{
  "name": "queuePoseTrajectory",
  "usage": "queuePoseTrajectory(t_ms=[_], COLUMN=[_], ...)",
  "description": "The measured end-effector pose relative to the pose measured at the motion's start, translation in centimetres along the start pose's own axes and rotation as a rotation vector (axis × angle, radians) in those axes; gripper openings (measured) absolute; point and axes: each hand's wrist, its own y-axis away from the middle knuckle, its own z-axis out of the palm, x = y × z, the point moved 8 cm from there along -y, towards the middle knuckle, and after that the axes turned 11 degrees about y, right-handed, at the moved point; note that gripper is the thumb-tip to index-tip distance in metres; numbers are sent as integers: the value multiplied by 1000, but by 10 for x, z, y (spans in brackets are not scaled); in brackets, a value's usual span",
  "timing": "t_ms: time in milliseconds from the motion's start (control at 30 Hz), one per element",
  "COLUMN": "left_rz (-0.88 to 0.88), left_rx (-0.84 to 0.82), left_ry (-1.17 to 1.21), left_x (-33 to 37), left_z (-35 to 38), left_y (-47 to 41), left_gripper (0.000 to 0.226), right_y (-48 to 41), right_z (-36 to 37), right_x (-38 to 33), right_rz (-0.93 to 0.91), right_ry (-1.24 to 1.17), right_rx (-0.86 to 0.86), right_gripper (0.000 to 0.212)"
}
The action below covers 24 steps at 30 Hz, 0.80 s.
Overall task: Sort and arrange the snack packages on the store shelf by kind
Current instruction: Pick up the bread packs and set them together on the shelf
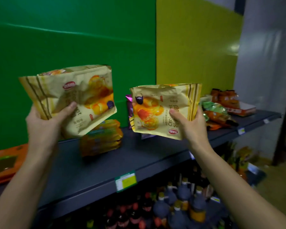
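The left hand (45, 124) has its fingers clamped on one croissant bag (69, 96), and the right hand (192, 124) clamps a second croissant bag (162, 111). Both bags are held above the dark shelf (139, 156). At the shelf's far right, an open carton (245, 110) holds orange packets (224, 96).

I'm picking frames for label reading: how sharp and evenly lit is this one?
Head view: left croissant bag and right croissant bag fairly sharp, print partly readable; yellow packs and bottles dim, blurred; glare on the grey wall.

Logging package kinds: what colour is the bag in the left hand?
The bag is tan with brown stripes and orange pastry pictures; head view.
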Motion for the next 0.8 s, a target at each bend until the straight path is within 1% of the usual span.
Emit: queuePoseTrajectory(t_ms=[33, 100, 167, 200, 267, 300, 400, 500, 567, 633, 700, 733, 800], left_rz=[-29, -78, -133, -170, -224, -249, -299, -336, -372, -398, -413, -425, -450], left_rx=[-50, -77, -87, -80, -111, -131, -186, -240, -261, -272, -272, -269, -267], left_ry=[38, 89, 134, 147, 163, 168, 182, 195, 213, 238, 259, 282, 326], left_x=[-13, -36, -63, -74, -96, -106, -133, -157, -176, -194, -214, -224, -243], left_z=[26, 74, 112, 132, 172, 192, 246, 297, 330, 361, 391, 405, 434], left_y=[9, 33, 51, 60, 79, 87, 104, 116, 122, 129, 136, 140, 145], left_gripper=[26, 26, 26, 27, 29, 27, 24, 32, 31, 31, 38, 38, 34], right_y=[-5, -15, -28, -34, -45, -52, -66, -82, -94, -108, -126, -134, -156], right_z=[-25, -72, -118, -140, -178, -197, -246, -292, -321, -347, -370, -379, -394], right_x=[9, 29, 50, 59, 73, 80, 98, 116, 131, 146, 161, 168, 183], right_rz=[20, 30, 53, 66, 81, 88, 99, 109, 117, 115, 106, 102, 97], right_ry=[5, 25, 52, 58, 60, 61, 73, 88, 90, 128, 152, 163, 176], right_rx=[24, 50, 90, 109, 129, 151, 229, 310, 357, 412, 450, 466, 484], right_gripper=[67, 67, 74, 68, 40, 36, 40, 44, 46, 43, 36, 33, 35])
